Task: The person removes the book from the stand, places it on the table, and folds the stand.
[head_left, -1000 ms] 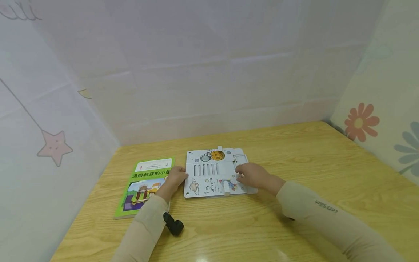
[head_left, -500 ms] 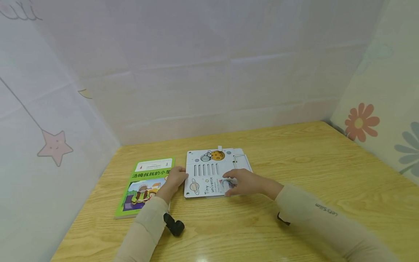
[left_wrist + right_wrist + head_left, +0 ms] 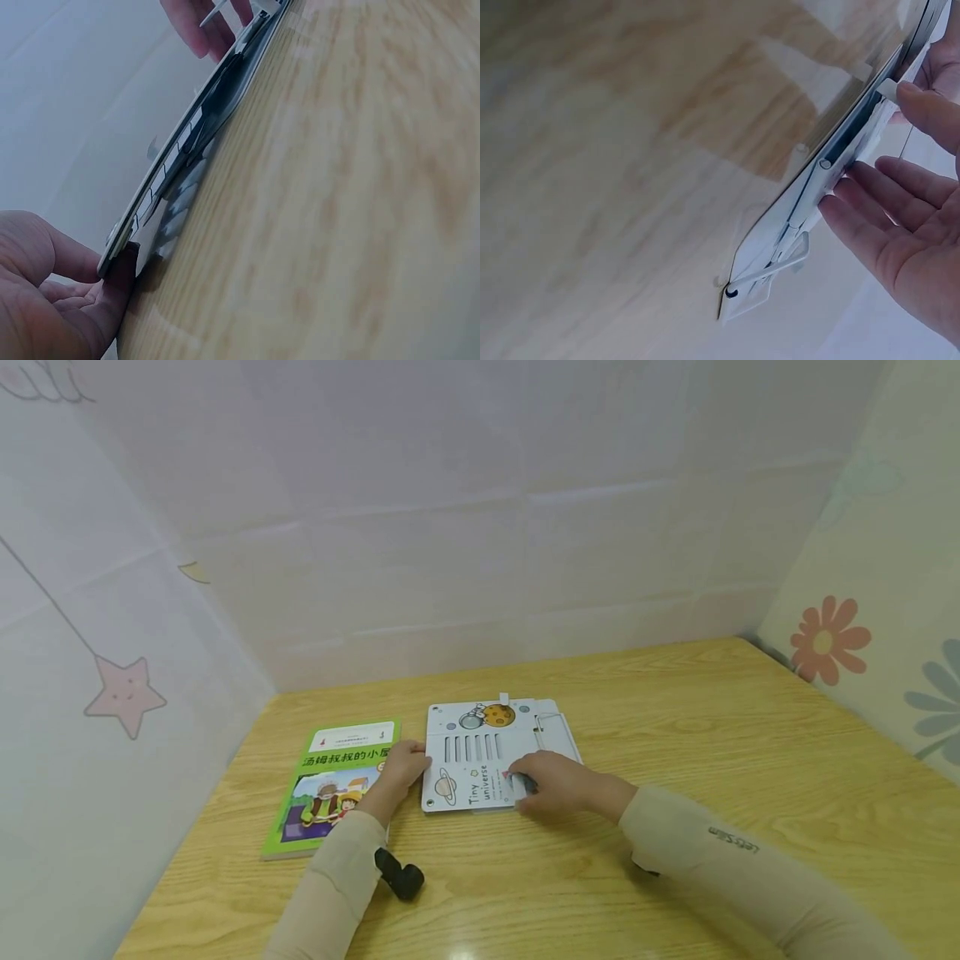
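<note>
A white book stand point(image 3: 517, 743) with slots and space drawings marked "Tiny universe" lies folded flat on the table in the head view. My left hand point(image 3: 405, 767) holds its left edge; in the left wrist view the thumb is above the panel and the fingers below it. At the near edge, my right hand point(image 3: 558, 785) bends over a white clip point(image 3: 518, 787). The right wrist view shows the thumb against that clip point(image 3: 887, 90), the other fingers by the stand's face. A wire leg point(image 3: 772, 270) sticks out from the stand's right end.
A green-bordered picture book point(image 3: 315, 781) lies left of the stand, partly under my left forearm. A small white tab point(image 3: 504, 699) rises at the stand's far edge. Light cloth walls point(image 3: 480, 568) surround the wooden table point(image 3: 675, 710) at the back and sides.
My right hand has moved from the stand's right side to the clip at its near edge, thumb and fingers now around it. My left hand and the stand stay in place.
</note>
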The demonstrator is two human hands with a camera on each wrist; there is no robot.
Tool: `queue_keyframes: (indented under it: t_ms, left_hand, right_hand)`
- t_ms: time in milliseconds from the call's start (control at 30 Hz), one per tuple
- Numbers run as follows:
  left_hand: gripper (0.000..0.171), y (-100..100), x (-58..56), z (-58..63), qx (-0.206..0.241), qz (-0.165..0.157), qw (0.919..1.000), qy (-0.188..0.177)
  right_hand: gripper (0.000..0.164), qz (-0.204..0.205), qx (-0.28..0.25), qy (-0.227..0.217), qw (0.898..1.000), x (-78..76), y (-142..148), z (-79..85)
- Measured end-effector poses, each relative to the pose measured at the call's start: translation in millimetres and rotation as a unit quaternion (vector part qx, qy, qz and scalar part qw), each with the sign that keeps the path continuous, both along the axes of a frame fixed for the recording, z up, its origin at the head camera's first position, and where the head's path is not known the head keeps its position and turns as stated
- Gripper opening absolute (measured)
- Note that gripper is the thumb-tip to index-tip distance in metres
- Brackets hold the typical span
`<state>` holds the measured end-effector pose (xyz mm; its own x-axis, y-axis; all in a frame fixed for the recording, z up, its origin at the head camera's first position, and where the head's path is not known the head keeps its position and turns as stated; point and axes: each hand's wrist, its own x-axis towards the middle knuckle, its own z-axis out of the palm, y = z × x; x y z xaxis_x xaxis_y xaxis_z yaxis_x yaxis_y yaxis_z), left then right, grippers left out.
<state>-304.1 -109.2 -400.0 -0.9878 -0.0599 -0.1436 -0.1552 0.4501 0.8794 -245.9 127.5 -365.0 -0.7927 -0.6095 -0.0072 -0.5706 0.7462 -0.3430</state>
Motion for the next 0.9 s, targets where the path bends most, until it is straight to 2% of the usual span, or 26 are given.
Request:
queue_keyframes:
  t_ms: [367,500,633,733,900]
  left_hand:
    - [0.027,-3,-0.5,2.7,-0.011,0.002,0.9999,-0.004]
    - [0.027,-4,2.1,2.9,-0.006,0.009,0.9999,-0.012]
    - [0.027,-4,2.1,1.7,-0.001,0.010,0.9999,-0.008]
    - [0.027,-4,1.5,0.7,0.002,0.011,0.9999,-0.003]
    - [0.027,-1,0.5,0.4,0.007,0.005,1.0000,0.005]
  right_hand:
    - [0.039,0.008,0.008,0.011,1.000,-2.5,-4,1.5]
    - [0.045,0.003,0.007,-0.023,1.000,-7.9,-5,8.3]
    - [0.051,-0.013,-0.003,-0.059,0.998,-24.4,-5,22.1]
    - [0.050,-0.024,-0.016,-0.047,0.998,-42.4,-5,28.8]
    - [0.049,-0.085,-0.031,-0.037,0.995,-70.9,-6,32.4]
